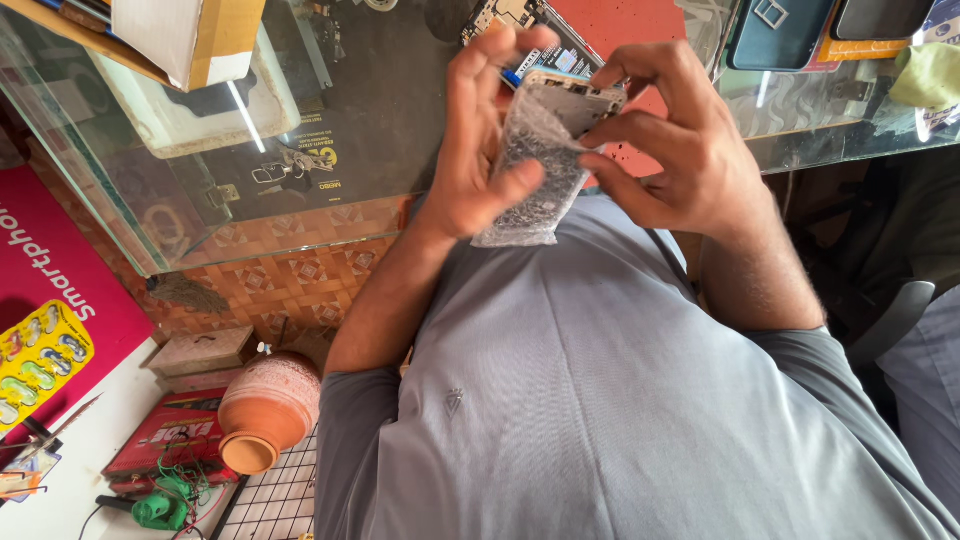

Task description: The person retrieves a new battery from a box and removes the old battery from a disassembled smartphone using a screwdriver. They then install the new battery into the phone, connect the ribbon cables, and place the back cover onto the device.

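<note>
- Bubble-wrap sleeve (532,170), clear and crinkled, is held above the near edge of the glass worktop (380,110), over the person's grey shirt (600,400).
- Out of its top pokes a flat phone part (578,98), pale with small cut-outs.
- Left hand (475,140) is closed on the sleeve, thumb across its front, fingers behind.
- Right hand (680,140) pinches the sleeve's upper edge at the part, fingers bent close.
- Below the worktop stands a clay pot (268,405) near a red box (165,435).
</note>
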